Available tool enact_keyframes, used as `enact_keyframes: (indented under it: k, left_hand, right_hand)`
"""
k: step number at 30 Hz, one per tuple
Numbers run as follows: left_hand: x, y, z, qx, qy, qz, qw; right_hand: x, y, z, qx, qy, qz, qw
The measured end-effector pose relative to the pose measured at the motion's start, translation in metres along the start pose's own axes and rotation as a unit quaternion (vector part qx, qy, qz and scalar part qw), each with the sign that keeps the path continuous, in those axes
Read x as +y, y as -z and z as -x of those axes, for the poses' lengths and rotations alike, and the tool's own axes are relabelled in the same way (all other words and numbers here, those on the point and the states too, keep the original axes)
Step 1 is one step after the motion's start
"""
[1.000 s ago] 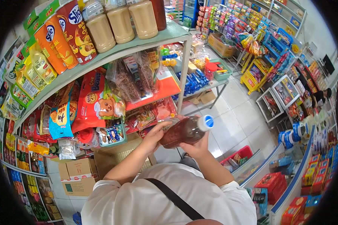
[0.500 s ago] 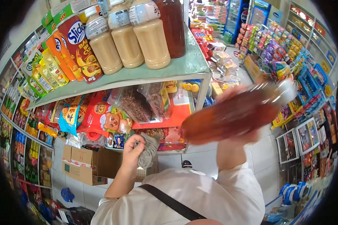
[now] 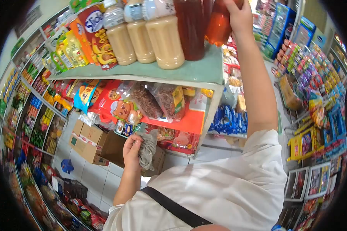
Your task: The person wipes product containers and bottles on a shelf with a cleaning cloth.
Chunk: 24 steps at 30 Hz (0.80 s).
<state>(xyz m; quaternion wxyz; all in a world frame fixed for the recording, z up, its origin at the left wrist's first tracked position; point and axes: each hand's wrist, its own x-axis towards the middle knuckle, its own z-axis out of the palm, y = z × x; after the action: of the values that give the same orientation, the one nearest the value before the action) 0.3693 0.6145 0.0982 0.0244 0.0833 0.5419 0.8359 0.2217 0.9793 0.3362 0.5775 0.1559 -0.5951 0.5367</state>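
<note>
My right hand point(image 3: 241, 17) grips a bottle of reddish-brown liquid point(image 3: 219, 24) at the right end of the green shelf top point(image 3: 142, 73). Beside it stands another dark red-brown bottle point(image 3: 191, 30), and left of that are several bottles of beige liquid point(image 3: 165, 42) with white labels. Down in front of the lower shelf, my left hand point(image 3: 132, 150) is closed around a crumpled grey cloth point(image 3: 148, 150), which hangs from the fingers.
Snack packs, among them a Slide can point(image 3: 98, 38), line the shelf top's left end. Below lie a red bear-printed bag point(image 3: 121, 106) and bags of dark brown bits point(image 3: 146, 102). An open cardboard box point(image 3: 89, 140) sits on the tiled floor. Stocked racks point(image 3: 34, 119) stand left.
My right hand has carried the bottle from in front of my body up and forward to the shelf top's right end, now more upright. The left hand still holds the cloth.
</note>
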Motion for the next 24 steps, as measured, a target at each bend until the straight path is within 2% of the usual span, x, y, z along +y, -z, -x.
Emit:
enact_keyframes:
  k: [3,7,8,12,22,24]
  left_hand:
    - [-0.002,0.002,0.005,0.077,-0.027,0.049,0.995]
    - [-0.001,0.003,0.010,0.124,-0.030,0.090,0.988]
    - [-0.002,0.002,0.009,0.124,-0.045,0.091,0.987]
    - [-0.004,0.001,0.008,0.131,-0.020,0.100,0.986]
    - [-0.027,-0.007,-0.018,0.131,0.042,0.111,0.984]
    - [-0.030,-0.007,-0.021,0.126,0.045,0.118,0.984]
  right_hand:
    - [0.024,-0.007,0.003,-0.057,-0.018,0.090,0.994]
    - [0.033,-0.017,0.003,-0.082,-0.034,0.065,0.994]
    - [0.036,-0.020,0.005,-0.095,-0.051,0.037,0.993]
    - [0.030,-0.023,0.007,-0.159,-0.019,0.054,0.986]
    - [0.033,-0.014,0.020,-0.180,-0.002,0.054,0.982]
    - [0.034,-0.009,0.024,-0.138,0.010,0.072,0.988]
